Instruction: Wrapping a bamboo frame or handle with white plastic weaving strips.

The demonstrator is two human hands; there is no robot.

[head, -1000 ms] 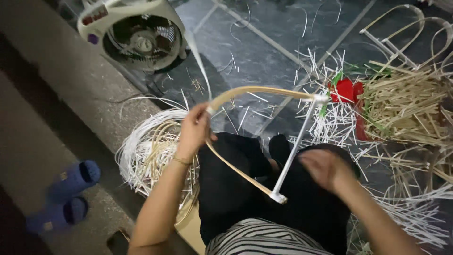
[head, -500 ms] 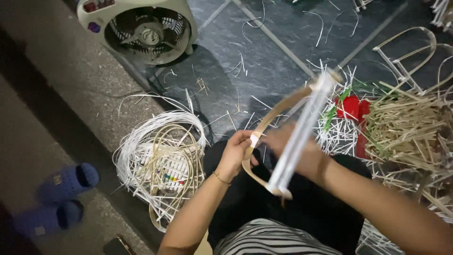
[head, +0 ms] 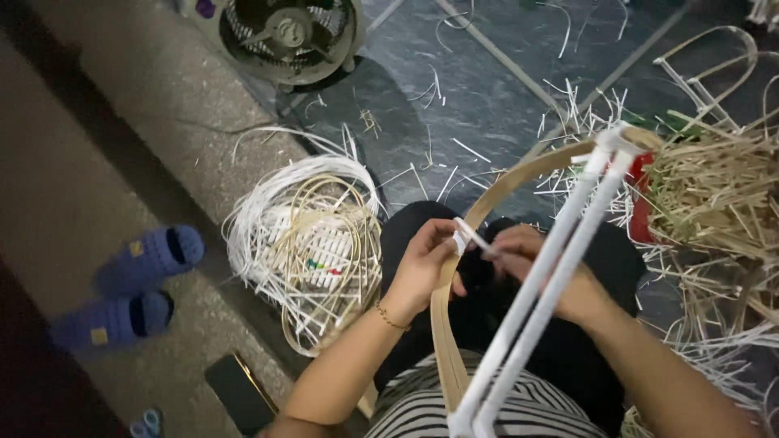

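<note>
Grip state: the left hand is closed on the curved bamboo strip, thumb and fingers pinching it where a white wrapping strand crosses the strip. The right hand meets it just to the right, fingers closed on the free end of the same strand; the exact finger placement cannot be told, because the white-wrapped bars pass in front of the hand.

Workpiece position: the bamboo strip forms a bow over the person's lap. It rises from near the striped shirt, passes through both hands and arcs far and right to a joint with the white-wrapped bars. The two bars run side by side from that far joint back to the near end of the bow.

Change from the earlier frames: one second ago the hands were well apart, the left at the top of the bow and the right near its lower end. Half a second ago they had come together on the strip. Now they remain together at mid-strip, and the frame stands more upright toward the camera.

Surroundings: a coil of white and tan strips lies left of the lap. A fan stands at far left. Blue slippers lie at near left. A heap of tan offcuts lies at right, with a red object beside it.
</note>
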